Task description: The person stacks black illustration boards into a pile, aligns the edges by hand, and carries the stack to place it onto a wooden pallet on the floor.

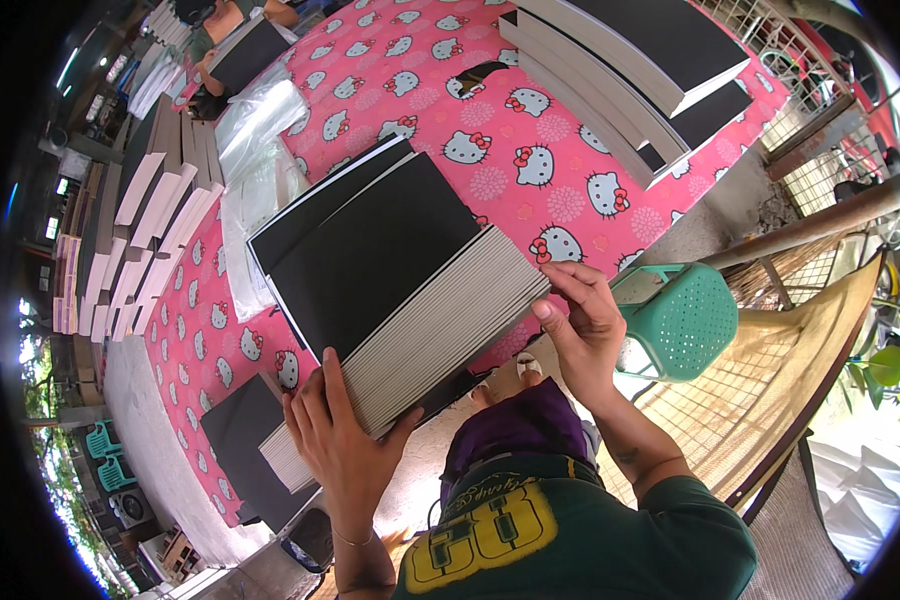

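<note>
A thick stack of black-faced boards [380,250] with pale grey, layered edges lies tilted in front of me over the table. My left hand [345,440] wraps round its near left corner, fingers on top and thumb along the edge side. At the right corner my right hand [585,320] is closed, thumb and fingers pinching the edges of the boards. Black sheets also stick out beyond the far side of the stack. Below and left of it, partly behind my left hand, rests another black board stack [245,430].
A pink patterned cloth [530,165] covers the table. Thick black board stacks [660,60] lie far right; more piles [155,200] stand left beside clear plastic sheets [260,140]. A green plastic stool [685,325] is at right. Another person [225,20] handles a black board stack far left.
</note>
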